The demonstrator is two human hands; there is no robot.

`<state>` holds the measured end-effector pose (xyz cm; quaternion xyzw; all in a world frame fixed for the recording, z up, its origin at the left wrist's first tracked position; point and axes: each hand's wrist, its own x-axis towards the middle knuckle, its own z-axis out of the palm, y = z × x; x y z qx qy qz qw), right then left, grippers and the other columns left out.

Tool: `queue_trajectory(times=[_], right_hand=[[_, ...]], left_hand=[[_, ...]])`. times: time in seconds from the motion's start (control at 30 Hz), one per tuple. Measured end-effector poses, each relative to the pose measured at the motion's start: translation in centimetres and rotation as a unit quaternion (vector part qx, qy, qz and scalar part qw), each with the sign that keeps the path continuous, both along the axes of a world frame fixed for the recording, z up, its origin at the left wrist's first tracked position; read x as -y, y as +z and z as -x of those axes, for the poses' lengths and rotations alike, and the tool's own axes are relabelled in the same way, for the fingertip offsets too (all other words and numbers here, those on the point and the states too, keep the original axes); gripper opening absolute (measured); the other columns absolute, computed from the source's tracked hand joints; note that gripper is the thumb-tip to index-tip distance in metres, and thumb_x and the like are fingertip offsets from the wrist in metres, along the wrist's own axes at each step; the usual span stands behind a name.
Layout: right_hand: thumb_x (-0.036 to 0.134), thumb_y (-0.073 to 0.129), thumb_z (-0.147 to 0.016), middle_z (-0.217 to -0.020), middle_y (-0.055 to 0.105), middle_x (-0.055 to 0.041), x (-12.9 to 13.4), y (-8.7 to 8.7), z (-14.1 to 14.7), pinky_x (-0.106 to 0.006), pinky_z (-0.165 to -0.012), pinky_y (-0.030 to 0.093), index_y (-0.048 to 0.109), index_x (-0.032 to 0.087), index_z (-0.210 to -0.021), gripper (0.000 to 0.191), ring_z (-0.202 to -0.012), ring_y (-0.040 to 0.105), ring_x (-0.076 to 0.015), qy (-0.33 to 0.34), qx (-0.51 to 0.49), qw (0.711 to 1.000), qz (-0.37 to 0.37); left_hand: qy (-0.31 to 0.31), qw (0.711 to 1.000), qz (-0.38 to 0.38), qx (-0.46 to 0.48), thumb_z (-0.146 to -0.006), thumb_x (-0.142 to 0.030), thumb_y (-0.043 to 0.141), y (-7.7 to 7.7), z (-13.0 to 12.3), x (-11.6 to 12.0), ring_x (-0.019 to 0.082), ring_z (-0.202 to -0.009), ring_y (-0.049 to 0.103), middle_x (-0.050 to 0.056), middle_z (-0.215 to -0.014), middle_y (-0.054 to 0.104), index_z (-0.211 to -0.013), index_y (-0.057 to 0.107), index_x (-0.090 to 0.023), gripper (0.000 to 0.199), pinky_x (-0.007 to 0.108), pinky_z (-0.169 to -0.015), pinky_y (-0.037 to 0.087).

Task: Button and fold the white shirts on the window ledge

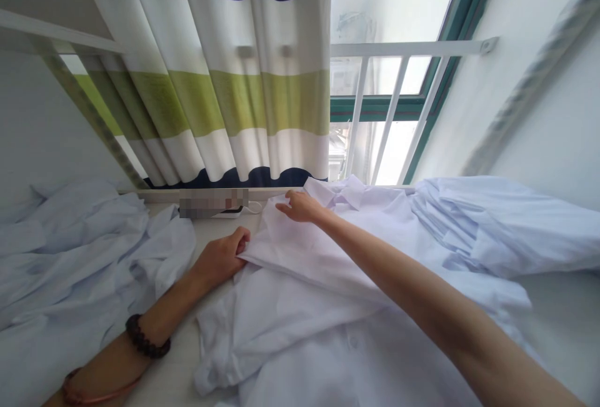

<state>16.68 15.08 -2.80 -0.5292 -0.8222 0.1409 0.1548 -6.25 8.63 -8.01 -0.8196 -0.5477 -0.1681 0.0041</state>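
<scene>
A white shirt lies spread over the white surface in the middle, its collar at the far edge by the window. My left hand, with a dark beaded bracelet on the wrist, is closed on the shirt's left edge, thumb and fingers pinching the fabric. Farther off and to the right, my right hand rests at the shirt's upper left part near the collar. Its fingers are apart, with thumb and forefinger stretched to the left. More white cloth shows beneath the shirt.
A heap of white garments lies at the left, and a folded stack of white shirts at the right. A device with a white cable sits by the far edge. Beyond are a striped curtain and white railing.
</scene>
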Motion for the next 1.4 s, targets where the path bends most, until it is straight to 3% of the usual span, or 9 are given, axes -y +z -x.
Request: queue_trajectory(times=[0.3,0.37,0.57,0.67,0.8,0.93,1.07,1.23,1.4], right_hand=[[0.028,0.053,-0.088,-0.105,0.066,-0.0077,-3.7,-0.7,0.0,-0.020,-0.070,0.044,0.066,0.014,-0.102,0.023,-0.093,0.061,-0.0174,-0.037,-0.069,0.996,0.032],[0.025,0.055,-0.087,-0.105,0.066,-0.0092,-3.5,-1.3,-0.7,-0.021,-0.066,0.045,0.065,0.014,-0.101,0.020,-0.087,0.062,-0.0169,-0.060,-0.071,0.995,0.041],[0.050,0.042,-0.093,-0.082,0.068,-0.0094,-2.9,-2.5,-1.3,-0.025,-0.054,0.045,0.064,0.016,-0.083,0.042,-0.063,0.060,-0.0163,-0.068,-0.058,0.992,0.086],[0.044,0.058,-0.086,-0.081,0.068,-0.0066,-3.1,-2.4,-0.9,-0.026,-0.064,0.045,0.062,0.018,-0.072,0.030,-0.075,0.062,-0.0187,-0.042,-0.046,0.996,0.069],[0.033,0.061,-0.085,-0.095,0.067,-0.0097,-3.0,-2.7,-0.8,-0.029,-0.075,0.045,0.063,0.017,-0.084,0.016,-0.093,0.061,-0.0233,-0.047,-0.034,0.998,0.023],[0.035,0.050,-0.093,-0.116,0.060,-0.0138,-0.9,-2.7,-2.3,-0.031,-0.085,0.043,0.057,0.016,-0.108,0.025,-0.103,0.057,-0.0237,-0.046,-0.023,0.998,-0.026],[0.039,0.048,-0.093,-0.114,0.060,-0.0147,3.4,-2.2,-6.0,-0.033,-0.083,0.044,0.054,0.015,-0.111,0.031,-0.097,0.059,-0.0244,-0.022,0.010,0.999,-0.022],[0.040,0.047,-0.092,-0.113,0.058,-0.0166,9.4,-2.7,-12.2,-0.039,-0.086,0.044,0.053,0.013,-0.119,0.039,-0.100,0.057,-0.0281,-0.016,0.108,0.994,-0.030],[0.046,0.034,-0.096,-0.136,0.046,-0.0158,11.5,-6.1,-15.0,-0.046,-0.100,0.036,0.047,0.019,-0.135,0.049,-0.123,0.043,-0.0309,-0.051,0.126,0.989,-0.062]], left_hand=[[-0.249,0.956,-0.145,-0.054,-0.073,-0.002,0.036,0.0,0.9,0.7,0.014,-0.063,0.053,0.001,-0.066,0.054,-0.074,0.049,-0.019,0.022,0.023,-0.061,0.038],[-0.227,0.964,-0.133,-0.033,-0.071,-0.003,0.038,0.0,0.6,0.9,0.015,-0.067,0.055,0.001,-0.071,0.055,-0.083,0.052,-0.019,0.024,0.024,-0.065,0.040],[0.007,0.999,0.018,0.047,-0.071,-0.029,0.057,-0.3,0.2,0.6,0.017,-0.069,0.059,-0.002,-0.081,0.060,-0.105,0.046,-0.021,0.036,0.026,-0.062,0.042],[-0.003,0.997,0.043,0.071,-0.076,-0.030,0.052,-0.5,0.3,0.2,0.016,-0.065,0.058,-0.004,-0.072,0.059,-0.099,0.049,-0.022,0.025,0.025,-0.062,0.042],[-0.114,0.992,-0.023,0.044,-0.083,-0.026,0.047,-0.8,0.4,-0.1,0.018,-0.076,0.059,0.002,-0.079,0.063,-0.090,0.058,-0.020,0.014,0.028,-0.073,0.044],[-0.177,0.981,-0.076,-0.010,-0.078,-0.008,0.041,-1.2,0.5,-0.4,0.020,-0.081,0.056,0.005,-0.084,0.060,-0.110,0.064,-0.020,0.040,0.029,-0.078,0.043],[-0.145,0.985,-0.083,-0.048,-0.075,-0.007,0.045,-1.4,0.7,-0.8,0.020,-0.078,0.054,0.005,-0.081,0.056,-0.117,0.066,-0.026,0.051,0.030,-0.077,0.044],[-0.165,0.984,0.015,-0.065,-0.068,-0.006,0.051,0.8,1.7,-1.2,0.022,-0.085,0.055,0.005,-0.087,0.060,-0.117,0.068,-0.031,0.057,0.034,-0.085,0.044],[-0.240,0.961,0.129,-0.054,-0.068,-0.012,0.051,3.1,0.0,-1.5,0.025,-0.122,0.047,0.004,-0.130,0.056,-0.126,0.061,-0.029,0.061,0.038,-0.106,0.035]])
